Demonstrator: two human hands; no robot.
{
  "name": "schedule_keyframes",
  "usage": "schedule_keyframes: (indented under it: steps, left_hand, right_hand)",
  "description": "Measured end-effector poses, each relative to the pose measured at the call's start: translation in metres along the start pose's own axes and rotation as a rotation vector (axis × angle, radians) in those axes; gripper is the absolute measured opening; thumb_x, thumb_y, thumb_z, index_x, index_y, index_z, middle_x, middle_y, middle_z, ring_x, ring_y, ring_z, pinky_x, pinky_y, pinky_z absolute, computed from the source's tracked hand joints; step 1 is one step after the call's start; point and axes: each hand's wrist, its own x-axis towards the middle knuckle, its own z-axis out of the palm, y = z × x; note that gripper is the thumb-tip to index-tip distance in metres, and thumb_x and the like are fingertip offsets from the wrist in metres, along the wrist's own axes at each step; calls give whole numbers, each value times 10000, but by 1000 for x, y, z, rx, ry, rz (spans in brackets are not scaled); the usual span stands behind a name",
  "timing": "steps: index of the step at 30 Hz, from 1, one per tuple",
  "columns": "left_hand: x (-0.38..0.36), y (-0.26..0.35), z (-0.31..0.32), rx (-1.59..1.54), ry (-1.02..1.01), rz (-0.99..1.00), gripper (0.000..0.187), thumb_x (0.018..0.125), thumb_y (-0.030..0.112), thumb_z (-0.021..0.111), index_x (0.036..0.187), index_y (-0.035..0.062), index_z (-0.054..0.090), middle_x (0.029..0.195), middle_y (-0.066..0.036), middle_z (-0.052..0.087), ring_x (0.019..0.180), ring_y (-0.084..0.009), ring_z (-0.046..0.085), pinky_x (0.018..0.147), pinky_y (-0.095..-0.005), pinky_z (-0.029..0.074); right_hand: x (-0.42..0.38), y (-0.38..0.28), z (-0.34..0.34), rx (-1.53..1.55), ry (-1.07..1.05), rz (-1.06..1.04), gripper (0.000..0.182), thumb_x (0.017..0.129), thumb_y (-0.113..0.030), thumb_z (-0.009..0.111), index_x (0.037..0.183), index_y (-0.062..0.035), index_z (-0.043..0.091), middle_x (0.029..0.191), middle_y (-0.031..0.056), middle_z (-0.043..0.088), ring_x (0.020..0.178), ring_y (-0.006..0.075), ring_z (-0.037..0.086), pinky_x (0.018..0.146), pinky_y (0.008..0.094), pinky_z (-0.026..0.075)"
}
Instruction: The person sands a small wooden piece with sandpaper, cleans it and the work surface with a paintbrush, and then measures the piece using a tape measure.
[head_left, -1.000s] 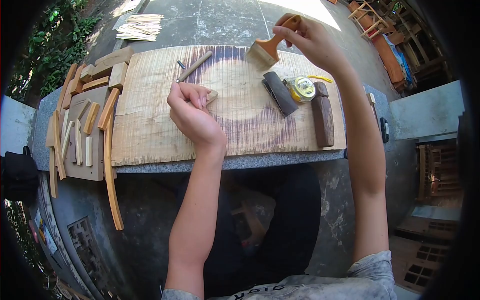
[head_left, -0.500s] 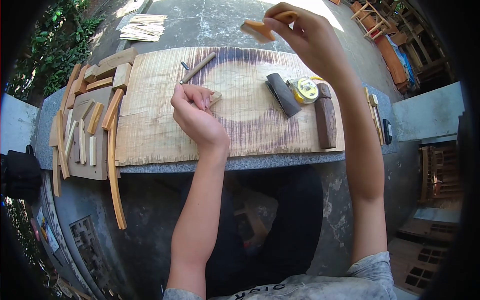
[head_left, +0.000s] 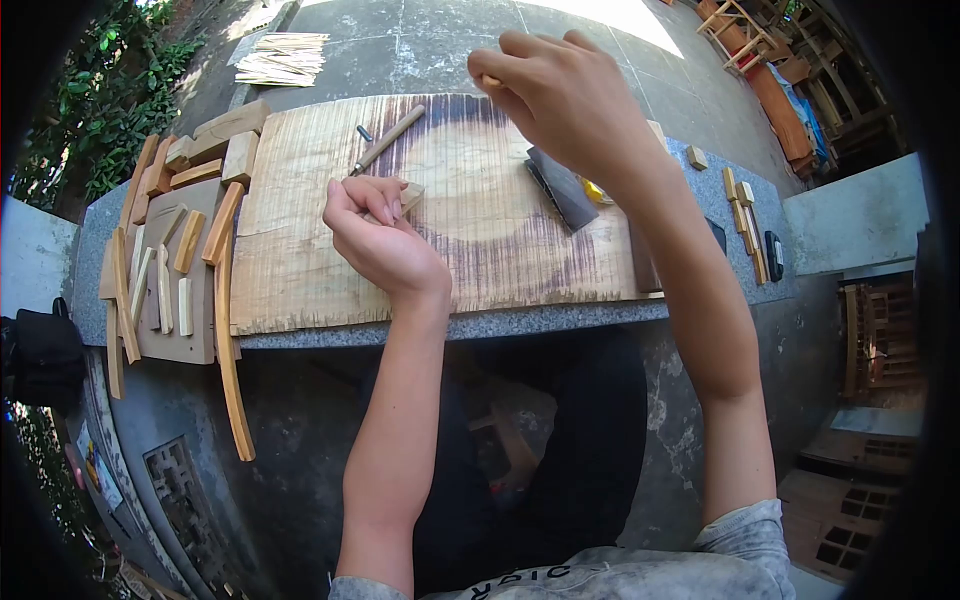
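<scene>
My left hand (head_left: 385, 225) is palm up over the wooden board (head_left: 300, 270), its fingers curled round a small pale wood piece (head_left: 413, 197). Raised above the board's far right part is my right hand (head_left: 550, 90), closed on an orange wooden piece (head_left: 490, 82) that shows only at the fingertips; most of it is hidden. A round wooden stick (head_left: 392, 138) lies beyond my left hand, beside a small dark piece (head_left: 364, 132). Below my right hand lies dark sandpaper (head_left: 563, 190), with a yellow tape measure (head_left: 597, 192) mostly covered by my wrist.
Several wood blocks and curved strips (head_left: 228, 300) cover the left end of the stone table (head_left: 480, 325); one strip overhangs the front edge. Thin wood pieces (head_left: 745, 225) and a black object (head_left: 774, 257) lie at the right end. Pale sticks (head_left: 282, 58) lie on the ground beyond.
My right hand has turned and moved slightly left and down, so the orange piece is now mostly hidden. My left hand has shifted slightly left, still curled round the pale piece.
</scene>
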Motion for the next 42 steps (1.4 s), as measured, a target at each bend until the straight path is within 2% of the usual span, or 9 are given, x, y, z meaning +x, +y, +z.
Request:
schedule_keyframes:
  steps: [3,5,7,12,15,17,21,32,42]
  left_hand:
    - [4,-1,-1,-14,5,-1,422,1099,256,321,697,128,314,677,-27,345,688,-155,337,842,-361,438]
    - [5,-4,-5,-37,-20,-34,414,1099,254,331,706,122,326,690,-25,359,694,-152,350,833,-358,435]
    - [4,-4,-2,-76,-1,-83,373,1102,251,350,759,105,371,734,-28,386,709,-149,373,820,-353,438]
    - [1,-1,4,-59,16,-57,235,1114,243,400,952,77,440,850,-39,437,743,-145,426,789,-331,448]
    - [-1,-5,-1,-4,2,-38,193,1121,234,410,1033,68,451,885,-42,449,755,-143,447,784,-324,454]
    - [-2,-6,4,39,-7,-26,186,1123,226,412,1055,59,458,893,-41,454,762,-140,460,788,-321,456]
    - [-10,0,11,180,-91,-55,151,1101,197,468,1086,49,497,925,-35,496,784,-109,467,789,-285,449]
    - [-19,-13,8,277,-199,20,158,1070,159,602,1118,33,520,864,-3,575,767,-48,531,660,-226,441]
    - [-76,5,37,357,-732,759,161,798,58,746,900,91,626,695,-13,562,628,-197,568,732,-340,470]
  right_hand:
    - [9,-8,-37,516,-245,489,226,1033,-282,682,1135,-88,740,939,46,729,748,103,602,699,233,498]
    - [12,-13,-56,930,-153,632,303,1044,-291,670,1079,5,723,803,74,705,739,112,642,669,280,503]
    - [-11,-19,-30,991,100,560,353,1014,-403,687,1064,-60,758,728,58,664,666,103,614,608,273,466]
    - [-27,-53,-41,703,-4,597,261,1017,-293,681,1036,-36,723,758,94,701,635,190,624,618,318,480]
    - [-29,-70,-56,820,179,765,222,1006,-260,686,1027,-41,717,768,116,712,625,243,624,621,344,483]
    - [-45,-69,-39,767,48,621,204,1014,-243,676,1015,-42,710,695,83,645,534,179,498,533,319,392]
    - [-54,-62,-41,775,119,843,231,1037,-262,671,1025,-34,706,661,-8,576,585,35,464,530,256,343]
    - [-57,-61,-42,1041,178,1039,286,1056,-328,668,1112,-59,745,821,0,684,751,47,587,671,210,427]
    - [-48,-66,-47,1165,176,1161,252,1053,-264,666,1069,-26,751,806,12,658,703,35,518,607,194,370]
